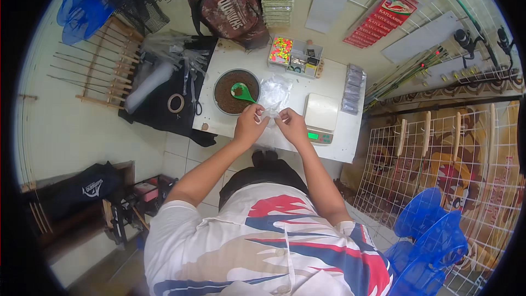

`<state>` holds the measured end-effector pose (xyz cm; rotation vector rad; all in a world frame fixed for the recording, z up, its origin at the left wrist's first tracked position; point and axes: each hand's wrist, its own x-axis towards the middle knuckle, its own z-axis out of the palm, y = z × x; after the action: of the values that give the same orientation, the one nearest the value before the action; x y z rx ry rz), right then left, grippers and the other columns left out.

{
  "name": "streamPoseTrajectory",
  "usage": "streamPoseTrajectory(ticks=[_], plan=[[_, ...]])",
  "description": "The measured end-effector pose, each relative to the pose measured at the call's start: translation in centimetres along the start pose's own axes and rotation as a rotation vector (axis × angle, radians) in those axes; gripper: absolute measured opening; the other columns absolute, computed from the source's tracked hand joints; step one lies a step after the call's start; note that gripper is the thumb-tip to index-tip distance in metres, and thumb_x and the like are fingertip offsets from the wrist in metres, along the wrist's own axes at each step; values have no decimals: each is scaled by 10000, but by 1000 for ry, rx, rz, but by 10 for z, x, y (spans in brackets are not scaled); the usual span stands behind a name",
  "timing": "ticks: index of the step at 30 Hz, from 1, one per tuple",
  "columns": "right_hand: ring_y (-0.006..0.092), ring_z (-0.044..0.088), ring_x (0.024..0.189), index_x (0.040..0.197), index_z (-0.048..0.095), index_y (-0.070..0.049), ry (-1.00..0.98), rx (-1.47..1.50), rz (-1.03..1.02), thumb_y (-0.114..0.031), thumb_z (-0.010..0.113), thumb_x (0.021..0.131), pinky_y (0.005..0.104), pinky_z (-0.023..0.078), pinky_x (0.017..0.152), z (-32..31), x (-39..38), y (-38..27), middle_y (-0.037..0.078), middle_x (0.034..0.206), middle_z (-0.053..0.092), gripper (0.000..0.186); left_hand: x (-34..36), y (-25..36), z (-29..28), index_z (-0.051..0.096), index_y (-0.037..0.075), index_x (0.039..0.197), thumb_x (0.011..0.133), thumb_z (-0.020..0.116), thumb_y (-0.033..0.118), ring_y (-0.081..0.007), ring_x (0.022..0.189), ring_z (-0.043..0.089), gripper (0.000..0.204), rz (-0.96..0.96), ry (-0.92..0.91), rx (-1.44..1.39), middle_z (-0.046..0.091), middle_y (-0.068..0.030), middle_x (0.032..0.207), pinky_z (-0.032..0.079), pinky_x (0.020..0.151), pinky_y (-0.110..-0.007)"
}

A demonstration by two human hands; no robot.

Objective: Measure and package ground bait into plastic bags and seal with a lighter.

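A clear plastic bag lies near the front middle of the white table, its near end raised between my hands. My left hand pinches one side of that end, and my right hand pinches the other. Just left of the bag stands a round bowl of brown crumbly material. A green scoop rests in it, its handle pointing toward my left hand. Beyond my right hand is a white digital scale with a lit green display and a bare top.
A divided box with bright beads stands at the back of the table. Packed dark sachets line its right edge. Scissors and a tape roll lie on black cloth at left. Fishing rods and a wire rack are at right.
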<state>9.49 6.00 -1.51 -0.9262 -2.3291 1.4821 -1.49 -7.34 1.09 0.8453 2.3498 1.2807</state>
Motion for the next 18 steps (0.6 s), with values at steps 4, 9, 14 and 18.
streamPoseTrajectory(ticks=[4,9,14,18], plan=[[119,629,647,929,665,-11,-143,286,100,-167,716,820,281,489,594,8,8,19,68,771,678,197,-9,-3,-13,521,36,1185,689,835,232,-242,957,562,619,116,-89,41,537,-129,1113,470,852,-365],[115,623,652,906,699,-2,-268,263,121,-158,730,800,265,490,626,1,8,6,68,761,678,191,-15,-5,-32,439,75,1356,598,874,393,-338,1292,403,930,498,-131,233,461,-150,1334,296,1111,-483],[90,584,672,886,711,-10,-454,224,66,-161,724,807,254,485,651,13,12,1,42,761,674,171,-24,-13,-34,499,81,1310,620,852,344,-327,1240,454,818,494,-127,261,542,-141,1249,303,1089,-492],[84,582,681,888,711,-15,-479,296,69,-177,732,810,254,485,651,24,18,-21,35,759,671,182,-26,-37,-40,573,68,1189,638,833,253,-334,1169,503,637,375,-62,194,591,-131,1148,353,1041,-457]])
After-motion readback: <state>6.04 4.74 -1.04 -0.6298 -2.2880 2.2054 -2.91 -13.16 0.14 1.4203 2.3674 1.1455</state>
